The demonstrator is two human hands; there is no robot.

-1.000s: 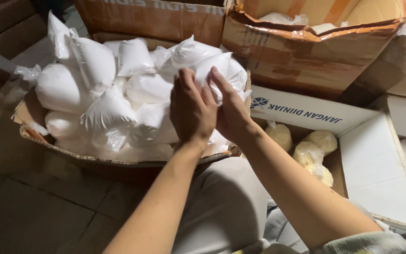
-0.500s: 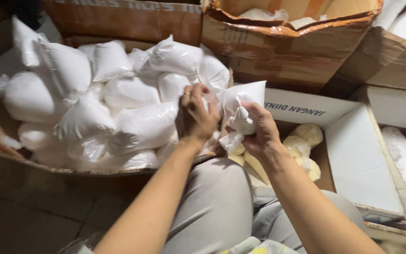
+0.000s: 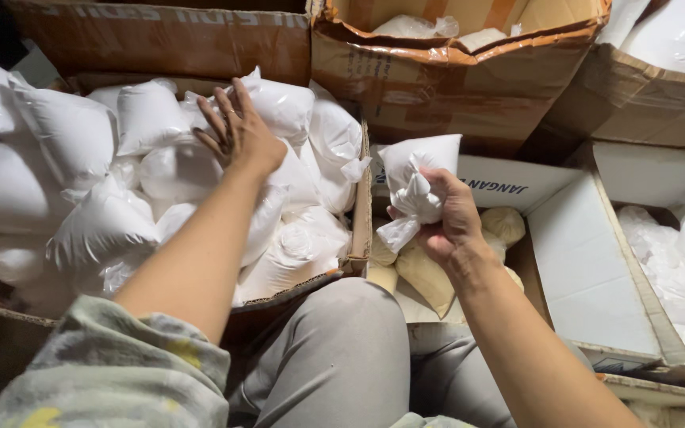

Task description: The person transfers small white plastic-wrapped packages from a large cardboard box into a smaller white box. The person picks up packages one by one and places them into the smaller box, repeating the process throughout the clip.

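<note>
1. My left hand (image 3: 239, 135) lies spread, palm down, fingers loose and apart, on top of the heap of white bags (image 3: 105, 206). It presses on them without closing around any one.
2. Those bags fill the cardboard box (image 3: 358, 214) to the left of my knee, piled above its rim.
3. My right hand (image 3: 449, 222) is closed around the gathered neck of one small white bag (image 3: 418, 178). Fingers and thumb pinch the bunched plastic, and the filled end stands up above my fist.
4. That bag hangs in the air over the white-lined box (image 3: 588, 269) to my right, just clear of the first box's edge.
5. Under my right hand, inside that box, lie a few yellowish bags (image 3: 426, 277).
6. Further back stand more cardboard boxes; the torn one (image 3: 445, 71) holds more white bags.
</note>
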